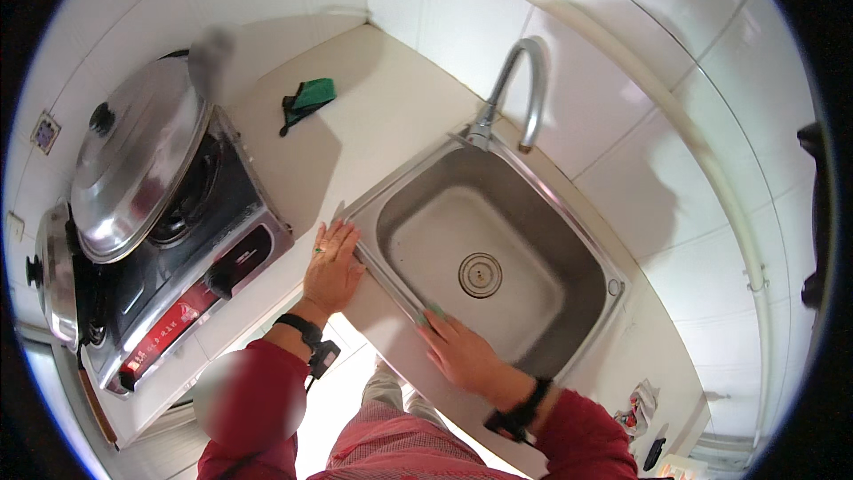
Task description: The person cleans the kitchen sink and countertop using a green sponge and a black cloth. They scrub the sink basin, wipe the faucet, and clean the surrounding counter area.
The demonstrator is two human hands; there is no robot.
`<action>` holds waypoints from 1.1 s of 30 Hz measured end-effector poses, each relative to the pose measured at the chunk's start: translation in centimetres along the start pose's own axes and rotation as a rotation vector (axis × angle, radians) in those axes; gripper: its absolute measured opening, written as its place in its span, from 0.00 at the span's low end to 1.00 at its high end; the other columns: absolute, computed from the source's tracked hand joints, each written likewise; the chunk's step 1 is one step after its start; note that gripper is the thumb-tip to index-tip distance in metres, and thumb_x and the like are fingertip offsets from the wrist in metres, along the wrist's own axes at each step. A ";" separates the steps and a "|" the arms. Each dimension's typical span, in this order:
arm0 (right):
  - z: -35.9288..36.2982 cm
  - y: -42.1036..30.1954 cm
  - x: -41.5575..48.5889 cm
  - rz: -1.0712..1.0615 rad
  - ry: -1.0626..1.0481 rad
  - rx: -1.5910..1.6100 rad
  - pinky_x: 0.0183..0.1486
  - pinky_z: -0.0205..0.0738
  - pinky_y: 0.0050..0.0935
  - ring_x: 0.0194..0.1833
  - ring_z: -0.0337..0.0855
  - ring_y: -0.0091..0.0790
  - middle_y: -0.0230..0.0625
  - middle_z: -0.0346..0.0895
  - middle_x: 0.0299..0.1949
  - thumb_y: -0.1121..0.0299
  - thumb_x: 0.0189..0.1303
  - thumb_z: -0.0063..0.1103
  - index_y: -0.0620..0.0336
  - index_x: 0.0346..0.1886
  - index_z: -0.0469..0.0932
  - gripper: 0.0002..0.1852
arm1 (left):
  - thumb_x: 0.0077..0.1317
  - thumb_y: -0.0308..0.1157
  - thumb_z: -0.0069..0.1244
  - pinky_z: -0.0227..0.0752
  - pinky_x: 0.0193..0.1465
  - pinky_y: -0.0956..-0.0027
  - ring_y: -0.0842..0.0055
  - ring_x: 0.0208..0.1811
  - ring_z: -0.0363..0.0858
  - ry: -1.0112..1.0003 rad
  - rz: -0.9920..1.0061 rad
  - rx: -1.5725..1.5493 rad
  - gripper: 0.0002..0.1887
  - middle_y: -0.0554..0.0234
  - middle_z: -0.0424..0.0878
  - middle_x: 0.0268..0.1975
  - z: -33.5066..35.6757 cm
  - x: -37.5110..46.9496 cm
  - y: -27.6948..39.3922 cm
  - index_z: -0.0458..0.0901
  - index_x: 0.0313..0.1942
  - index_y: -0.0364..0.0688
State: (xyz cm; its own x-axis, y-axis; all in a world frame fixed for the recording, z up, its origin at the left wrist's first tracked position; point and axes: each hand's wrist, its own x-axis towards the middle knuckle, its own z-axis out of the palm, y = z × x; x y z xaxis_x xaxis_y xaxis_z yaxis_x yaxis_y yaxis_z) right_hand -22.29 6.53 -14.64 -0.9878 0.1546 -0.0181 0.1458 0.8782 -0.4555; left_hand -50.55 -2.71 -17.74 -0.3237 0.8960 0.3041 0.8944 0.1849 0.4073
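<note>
A stainless steel sink with a round drain strainer is set into the pale countertop. My left hand lies flat, fingers spread, at the sink's near left corner and holds nothing. Across the near rim rests my right hand, its fingertips at the basin's edge, with nothing in it. A curved metal faucet stands at the far corner, its spout turned to the right. Both wrists wear black straps. On the counter beyond my left hand lies a green and black cloth.
A gas stove at the left carries a large lidded pan and another lidded pan. A crumpled wrapper and a small black object lie at the lower right. Tiled walls with a pipe enclose the counter.
</note>
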 end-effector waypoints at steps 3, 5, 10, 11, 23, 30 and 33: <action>-0.8 -0.7 -10.1 0.107 -0.128 -0.038 0.64 0.66 0.44 0.59 0.70 0.56 0.52 0.64 0.65 0.67 0.62 0.54 0.63 0.60 0.70 0.23 | 0.57 0.31 0.53 0.41 0.77 0.46 0.52 0.71 0.58 0.052 0.075 0.003 0.31 0.46 0.68 0.65 0.2 0.0 -0.2 0.67 0.62 0.34; -1.8 -0.9 -15.1 0.097 -0.115 -0.074 0.65 0.65 0.45 0.60 0.70 0.57 0.52 0.64 0.66 0.67 0.61 0.55 0.63 0.60 0.70 0.23 | 0.57 0.32 0.52 0.41 0.76 0.44 0.51 0.71 0.58 0.013 0.057 0.027 0.31 0.46 0.67 0.65 0.4 0.0 -0.4 0.67 0.62 0.34; -0.7 -1.2 -13.0 0.079 -0.011 -0.053 0.66 0.64 0.46 0.61 0.69 0.57 0.52 0.63 0.66 0.66 0.60 0.56 0.64 0.61 0.70 0.25 | 0.59 0.35 0.49 0.42 0.76 0.43 0.50 0.71 0.58 0.028 0.092 0.065 0.31 0.45 0.67 0.65 1.0 -0.3 -0.9 0.67 0.62 0.33; 0.0 -0.9 -10.5 0.036 0.038 -0.067 0.66 0.64 0.46 0.61 0.68 0.56 0.53 0.63 0.66 0.65 0.60 0.57 0.65 0.61 0.70 0.26 | 0.59 0.35 0.49 0.42 0.76 0.43 0.50 0.71 0.58 0.038 0.096 0.063 0.31 0.45 0.67 0.65 1.1 -0.3 -1.1 0.67 0.62 0.32; -0.6 -3.3 -15.6 0.199 0.102 -0.099 0.70 0.54 0.48 0.65 0.63 0.54 0.50 0.67 0.63 0.60 0.63 0.53 0.65 0.59 0.73 0.24 | 0.59 0.27 0.47 0.39 0.77 0.46 0.51 0.72 0.58 -0.049 0.049 0.134 0.30 0.45 0.66 0.66 1.4 -0.3 -1.7 0.65 0.64 0.34; 0.3 -2.2 -23.1 0.461 0.011 -0.118 0.73 0.48 0.50 0.70 0.58 0.53 0.46 0.66 0.65 0.57 0.62 0.56 0.63 0.58 0.75 0.25 | 0.59 0.25 0.44 0.37 0.77 0.46 0.52 0.72 0.57 -0.055 0.079 0.135 0.31 0.45 0.64 0.68 1.2 -0.2 -1.8 0.63 0.66 0.35; -0.2 -2.8 -23.0 0.622 0.199 -0.112 0.74 0.45 0.50 0.71 0.56 0.52 0.45 0.66 0.66 0.54 0.61 0.58 0.62 0.58 0.76 0.27 | 0.63 0.30 0.42 0.36 0.77 0.46 0.53 0.73 0.56 -0.072 0.081 0.160 0.29 0.47 0.63 0.69 1.1 -0.2 -1.8 0.62 0.67 0.35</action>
State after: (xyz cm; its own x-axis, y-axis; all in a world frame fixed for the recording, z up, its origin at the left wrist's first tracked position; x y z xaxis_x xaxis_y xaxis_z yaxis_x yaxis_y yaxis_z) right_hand -0.02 0.57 -12.76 -0.6901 0.7195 -0.0782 0.7014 0.6381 -0.3175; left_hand -51.77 -2.74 -19.48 -0.2307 0.9360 0.2657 0.9561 0.1674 0.2405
